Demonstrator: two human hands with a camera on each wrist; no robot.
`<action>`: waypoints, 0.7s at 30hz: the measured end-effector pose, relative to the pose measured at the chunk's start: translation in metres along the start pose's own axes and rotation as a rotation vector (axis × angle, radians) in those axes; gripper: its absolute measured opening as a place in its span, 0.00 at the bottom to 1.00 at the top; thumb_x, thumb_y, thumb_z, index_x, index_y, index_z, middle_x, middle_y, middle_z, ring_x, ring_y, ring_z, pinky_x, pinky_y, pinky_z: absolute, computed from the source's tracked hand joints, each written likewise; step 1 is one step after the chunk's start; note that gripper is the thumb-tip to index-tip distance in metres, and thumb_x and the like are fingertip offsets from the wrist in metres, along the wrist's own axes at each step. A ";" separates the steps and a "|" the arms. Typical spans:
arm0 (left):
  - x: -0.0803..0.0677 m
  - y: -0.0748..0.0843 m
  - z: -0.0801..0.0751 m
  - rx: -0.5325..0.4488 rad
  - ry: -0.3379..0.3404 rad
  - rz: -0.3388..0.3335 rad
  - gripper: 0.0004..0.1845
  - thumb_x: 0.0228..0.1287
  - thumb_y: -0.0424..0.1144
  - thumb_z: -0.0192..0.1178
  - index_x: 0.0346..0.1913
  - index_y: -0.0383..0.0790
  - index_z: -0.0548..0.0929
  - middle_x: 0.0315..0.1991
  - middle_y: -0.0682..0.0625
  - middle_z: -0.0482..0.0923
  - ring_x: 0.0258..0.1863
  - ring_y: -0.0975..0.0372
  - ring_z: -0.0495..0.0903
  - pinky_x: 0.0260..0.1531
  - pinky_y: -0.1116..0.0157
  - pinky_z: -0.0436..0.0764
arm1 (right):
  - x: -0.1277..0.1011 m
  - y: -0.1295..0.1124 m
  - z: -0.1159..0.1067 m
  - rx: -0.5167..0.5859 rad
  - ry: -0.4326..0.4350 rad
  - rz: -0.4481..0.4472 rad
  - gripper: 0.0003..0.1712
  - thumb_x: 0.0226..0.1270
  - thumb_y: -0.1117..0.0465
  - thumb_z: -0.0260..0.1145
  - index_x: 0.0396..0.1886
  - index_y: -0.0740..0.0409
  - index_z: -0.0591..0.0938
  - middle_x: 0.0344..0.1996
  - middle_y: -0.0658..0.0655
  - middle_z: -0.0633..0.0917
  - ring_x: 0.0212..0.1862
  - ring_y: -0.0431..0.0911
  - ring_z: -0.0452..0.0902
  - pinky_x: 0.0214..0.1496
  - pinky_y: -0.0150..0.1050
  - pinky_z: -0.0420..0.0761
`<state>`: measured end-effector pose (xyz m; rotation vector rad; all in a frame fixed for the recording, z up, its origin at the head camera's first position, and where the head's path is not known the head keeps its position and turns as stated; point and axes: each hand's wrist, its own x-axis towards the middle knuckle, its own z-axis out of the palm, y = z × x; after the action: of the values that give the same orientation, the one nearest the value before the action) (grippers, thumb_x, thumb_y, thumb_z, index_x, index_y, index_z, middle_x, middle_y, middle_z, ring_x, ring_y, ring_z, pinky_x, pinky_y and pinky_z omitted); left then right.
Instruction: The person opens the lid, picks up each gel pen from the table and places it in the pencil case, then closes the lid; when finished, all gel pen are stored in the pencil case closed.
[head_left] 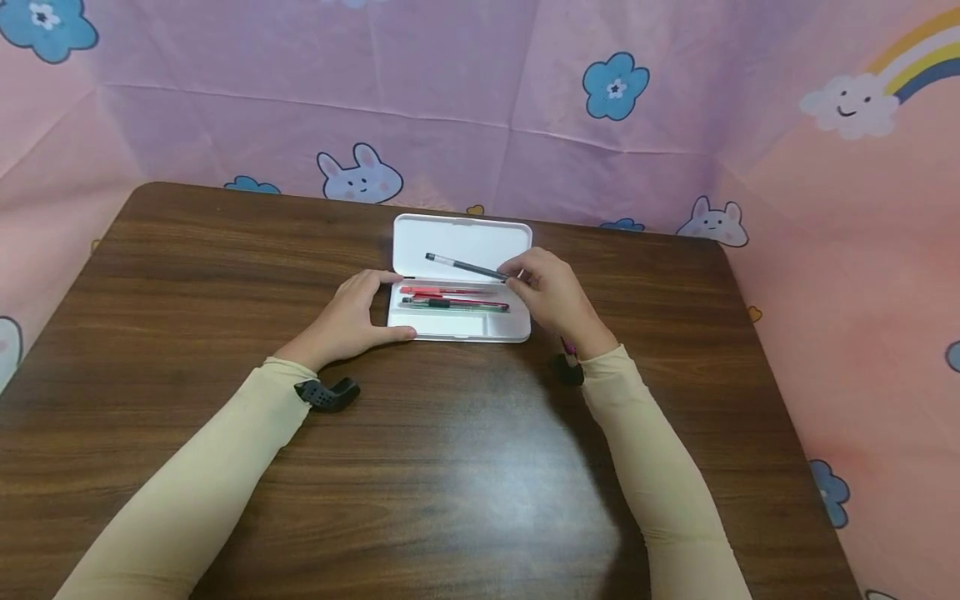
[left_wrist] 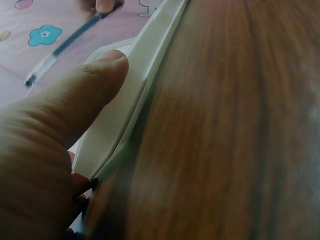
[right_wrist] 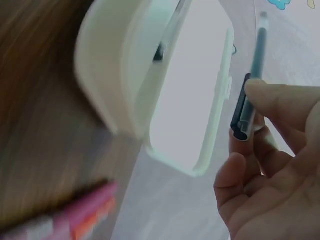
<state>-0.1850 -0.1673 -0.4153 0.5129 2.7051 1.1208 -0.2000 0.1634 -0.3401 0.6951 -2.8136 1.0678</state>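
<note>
A white pencil case (head_left: pixel 510 329) lies on the table with its lid raised at the back. My left hand (head_left: pixel 345 321) holds its left end, thumb on the front rim and fingers by the back corner. Between the thumb and fingers of my right hand (head_left: pixel 555 296) is a black gel pen (head_left: pixel 467 266), held tilted above the case in front of the lid. In the right wrist view, the pen (right_wrist: pixel 258 55) has a clear barrel and its clip end near the palm. Inside the case lie red pens (head_left: pixel 423 291) and a dark green pen (head_left: pixel 457 305).
Pink and orange pens (right_wrist: pixel 90 210) lie on the table near the right wrist, blurred and mostly hidden from the head view. The brown wooden table (head_left: pixel 450 467) ends at a patterned cloth (head_left: pixel 465 100) behind and at the sides.
</note>
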 end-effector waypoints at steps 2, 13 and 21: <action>0.000 0.000 0.000 0.001 0.001 -0.001 0.54 0.54 0.68 0.73 0.77 0.43 0.64 0.75 0.43 0.63 0.77 0.46 0.57 0.74 0.40 0.57 | 0.005 -0.005 0.007 -0.004 -0.031 0.008 0.10 0.72 0.70 0.68 0.49 0.61 0.89 0.44 0.58 0.86 0.45 0.49 0.80 0.47 0.44 0.80; 0.000 0.001 0.002 0.005 0.001 0.005 0.54 0.55 0.67 0.74 0.77 0.42 0.64 0.75 0.43 0.63 0.77 0.47 0.58 0.75 0.40 0.55 | 0.011 -0.009 0.026 -0.083 -0.161 0.030 0.09 0.73 0.67 0.68 0.49 0.58 0.90 0.45 0.56 0.87 0.47 0.48 0.82 0.51 0.43 0.82; 0.001 -0.002 0.002 0.001 0.012 0.018 0.53 0.54 0.66 0.75 0.76 0.43 0.65 0.74 0.43 0.64 0.76 0.46 0.58 0.75 0.39 0.54 | 0.012 -0.005 0.028 -0.108 -0.189 0.034 0.10 0.73 0.67 0.67 0.48 0.58 0.90 0.44 0.56 0.87 0.48 0.48 0.81 0.53 0.44 0.81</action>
<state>-0.1856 -0.1671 -0.4176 0.5343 2.7166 1.1301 -0.2055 0.1371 -0.3560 0.7785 -3.0251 0.8903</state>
